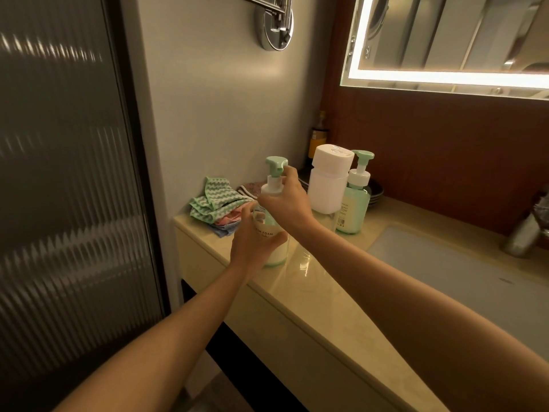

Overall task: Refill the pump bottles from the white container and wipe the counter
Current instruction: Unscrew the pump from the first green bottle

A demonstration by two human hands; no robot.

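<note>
A clear pump bottle [274, 233] with a mint-green pump head stands near the front left of the beige counter [320, 295]. My left hand [252, 243] wraps around its lower body. My right hand [286, 200] grips its white collar just under the pump head. Behind it stands the white container [328, 181] with its lid on, upright. A second pump bottle [355, 200], green-tinted and fuller, sits right beside the container. Folded cloths [218, 205], green-striped on top with pink and blue below, lie at the counter's left end.
A sunken white sink [463, 272] lies to the right, with a chrome tap [528, 230] at the far right. A dark bottle [318, 135] and stacked dark dishes [375, 193] stand in the back corner. A ribbed glass door [65, 188] is on the left, a lit mirror [451, 40] above.
</note>
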